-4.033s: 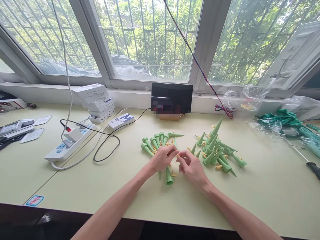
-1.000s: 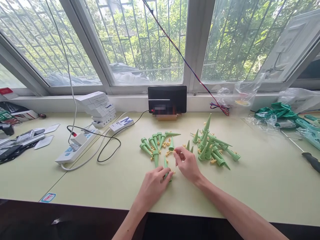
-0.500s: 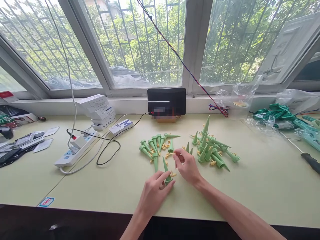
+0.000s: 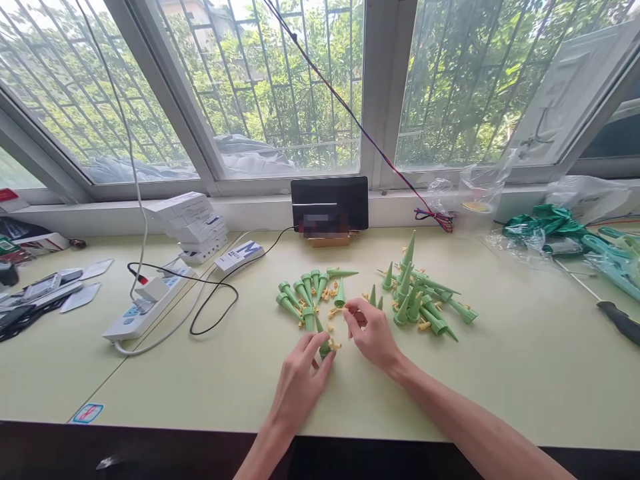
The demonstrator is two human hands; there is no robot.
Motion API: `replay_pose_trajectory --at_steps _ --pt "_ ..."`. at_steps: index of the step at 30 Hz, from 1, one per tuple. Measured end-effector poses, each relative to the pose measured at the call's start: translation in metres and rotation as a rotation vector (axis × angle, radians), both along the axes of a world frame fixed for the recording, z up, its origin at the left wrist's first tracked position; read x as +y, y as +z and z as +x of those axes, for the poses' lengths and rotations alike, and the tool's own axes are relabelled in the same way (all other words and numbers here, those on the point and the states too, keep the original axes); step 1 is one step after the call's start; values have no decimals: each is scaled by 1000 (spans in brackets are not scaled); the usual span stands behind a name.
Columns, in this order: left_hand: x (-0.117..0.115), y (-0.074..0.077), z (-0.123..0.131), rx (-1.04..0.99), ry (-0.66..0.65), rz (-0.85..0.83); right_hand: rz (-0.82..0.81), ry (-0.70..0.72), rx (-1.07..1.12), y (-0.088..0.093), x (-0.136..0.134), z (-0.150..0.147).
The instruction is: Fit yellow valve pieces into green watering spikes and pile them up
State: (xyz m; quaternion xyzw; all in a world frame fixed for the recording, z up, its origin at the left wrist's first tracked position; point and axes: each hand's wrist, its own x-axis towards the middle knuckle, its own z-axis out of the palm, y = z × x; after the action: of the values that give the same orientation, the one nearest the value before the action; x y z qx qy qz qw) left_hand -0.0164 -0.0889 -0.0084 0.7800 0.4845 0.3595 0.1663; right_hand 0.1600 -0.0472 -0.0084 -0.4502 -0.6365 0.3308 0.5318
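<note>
My left hand [image 4: 303,375] is closed round the base of a green plant watering spike [image 4: 325,347], whose tip points up and away from me. A small yellow valve [image 4: 335,345] sticks out of its side. Just to the right, my right hand [image 4: 373,335] has thumb and fingertips pinched on a small yellow valve [image 4: 339,311] close to the table. Beyond the hands stands another green spike [image 4: 340,292], with loose yellow parts [image 4: 326,293] beside it. Several more green spikes [image 4: 303,288] lie in a fan behind my left hand.
A heap of green spikes with yellow valves [image 4: 415,300] lies right of my right hand. At the back stands a tablet [image 4: 330,203]. White boxes [image 4: 193,223] and a power strip [image 4: 150,303] with cables are on the left. A screwdriver [image 4: 620,320] lies far right.
My left hand has shifted slightly left with the spike, towards the fan of spikes. The right hand stays almost in place, still pinching. The whole view has moved a little.
</note>
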Motion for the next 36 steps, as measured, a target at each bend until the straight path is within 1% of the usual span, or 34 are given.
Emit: replay_pose_trajectory --at_steps 3,7,9,10,12,14,17,20,23,27,30,36 --pt "15 15 -5 -60 -27 48 -15 3 2 0 0 -1" --pt "49 39 -8 -22 -60 129 -25 2 6 0 -1 -1" --pt "67 45 -8 -8 -109 118 -25 0 9 0 -1 -2" --pt "75 45 -8 6 -138 103 -25 -2 10 -1 -1 -2" --pt "87 41 -7 0 -191 98 -30 -9 4 -1 -1 -2" --pt "94 32 -7 -20 -219 96 -34 -15 -11 0 -1 -1" --pt "95 18 -9 -6 -231 75 -30 -39 -17 0 -2 0" --pt "90 10 -12 65 -265 49 -21 -73 -15 1 -5 1" --pt "86 8 -12 87 -290 73 -23 -79 -21 1 -6 1" --pt "85 7 -9 78 -306 155 -24 -70 -34 2 -7 2" --pt "86 6 -8 68 -304 195 -26 -75 -37 3 -7 2" --pt "86 4 -8 51 -280 218 -32 -72 -22 6 -8 2"
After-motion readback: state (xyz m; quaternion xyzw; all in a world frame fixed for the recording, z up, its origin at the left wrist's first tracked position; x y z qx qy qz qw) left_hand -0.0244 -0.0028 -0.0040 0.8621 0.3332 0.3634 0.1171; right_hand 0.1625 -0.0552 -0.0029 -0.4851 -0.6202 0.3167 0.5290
